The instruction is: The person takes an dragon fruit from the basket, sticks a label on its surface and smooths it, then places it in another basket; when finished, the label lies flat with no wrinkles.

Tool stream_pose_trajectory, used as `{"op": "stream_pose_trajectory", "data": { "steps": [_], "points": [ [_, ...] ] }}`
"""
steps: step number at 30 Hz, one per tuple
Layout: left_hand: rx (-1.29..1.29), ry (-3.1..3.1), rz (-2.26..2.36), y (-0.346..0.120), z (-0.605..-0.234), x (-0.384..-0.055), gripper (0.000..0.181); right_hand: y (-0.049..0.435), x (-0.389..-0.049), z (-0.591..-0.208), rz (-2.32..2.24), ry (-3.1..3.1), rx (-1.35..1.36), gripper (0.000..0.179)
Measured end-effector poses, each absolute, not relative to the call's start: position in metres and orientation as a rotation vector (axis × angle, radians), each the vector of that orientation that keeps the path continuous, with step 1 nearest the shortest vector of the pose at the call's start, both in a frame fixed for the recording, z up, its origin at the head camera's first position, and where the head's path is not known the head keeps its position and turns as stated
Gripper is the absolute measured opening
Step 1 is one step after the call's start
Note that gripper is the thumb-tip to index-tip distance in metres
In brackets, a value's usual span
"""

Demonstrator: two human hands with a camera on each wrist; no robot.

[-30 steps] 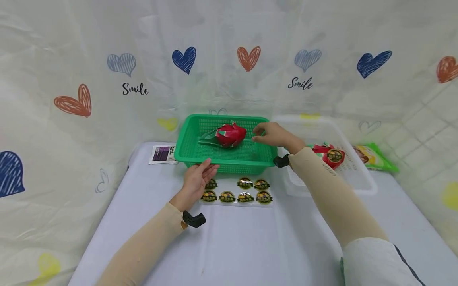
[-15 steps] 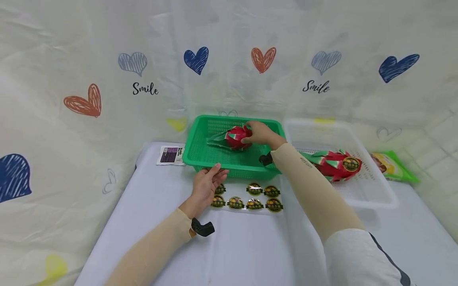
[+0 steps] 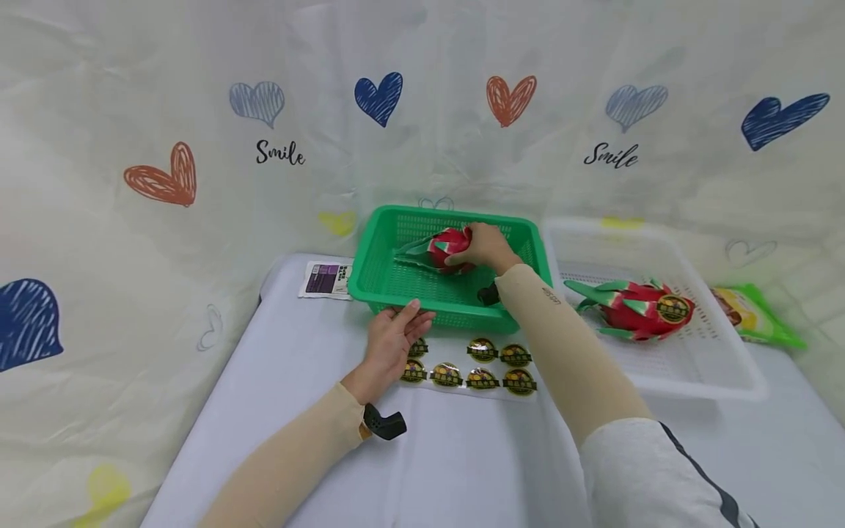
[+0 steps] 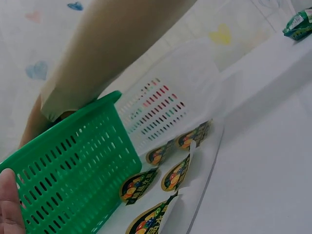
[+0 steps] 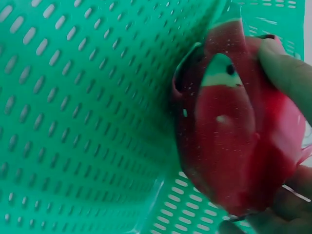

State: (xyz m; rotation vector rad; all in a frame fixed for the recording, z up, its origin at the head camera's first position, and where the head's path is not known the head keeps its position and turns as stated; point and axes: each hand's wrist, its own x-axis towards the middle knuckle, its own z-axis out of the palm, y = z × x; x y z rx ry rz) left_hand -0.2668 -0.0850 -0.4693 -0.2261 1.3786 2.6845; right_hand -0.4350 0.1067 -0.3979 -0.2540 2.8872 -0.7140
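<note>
A red dragon fruit [image 3: 451, 251] with green scales lies in the green basket [image 3: 370, 257], its leafy end pointing left. My right hand [image 3: 485, 248] reaches into the basket and grips the fruit's right end. In the right wrist view, the thumb [image 5: 285, 68] lies on one side of the dragon fruit [image 5: 229, 126] and fingers curl round the other. My left hand [image 3: 391, 339] touches the outside of the basket's front wall and rim with fairly straight fingers. In the left wrist view only fingers [image 4: 9, 207] of it show, against the wall.
Round black-and-gold stickers [image 3: 482, 379] lie on a sheet before the basket. At right, a white basket [image 3: 719, 367] holds another dragon fruit [image 3: 637, 311] with a sticker on it. A green-yellow packet [image 3: 755, 315] lies beyond; a purple-white packet [image 3: 325, 280] lies left.
My right hand has moved left and down onto the dragon fruit in the green basket and taken hold of it. The left hand stays at the basket's front. The head view has shifted.
</note>
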Motion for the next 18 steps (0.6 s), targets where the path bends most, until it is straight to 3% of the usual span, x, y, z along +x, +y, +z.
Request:
{"op": "stream_pose_trajectory", "data": {
  "steps": [18],
  "points": [
    [-0.247,1.423,2.683,-0.082,-0.464,-0.263,0.020,0.113,-0.425,-0.382,-0.935,2.946,-0.282,0.086]
  ]
}}
